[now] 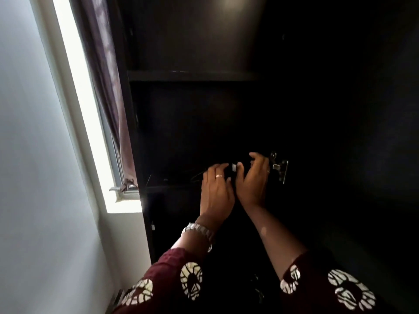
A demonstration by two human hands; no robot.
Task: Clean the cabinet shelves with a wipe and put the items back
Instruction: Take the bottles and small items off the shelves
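Observation:
A dark cabinet [192, 75] stands open in front of me, its shelves almost black. Both hands reach onto a lower shelf [167, 188]. Between them is a small dark object [234, 167] with a pale patch, too dim to identify. My left hand [216, 191], with a ring and a wristwatch, rests against its left side. My right hand [254, 180] curls around its right side, fingers spread. A thin dark cable [197, 175] seems to trail left along the shelf. No wipe is visible.
A metal door hinge [281, 169] sits just right of my right hand. A bright window [90, 123] with a dark red curtain [106, 87] is left of the cabinet, and a white wall [34, 155] fills the left side. An upper shelf looks bare.

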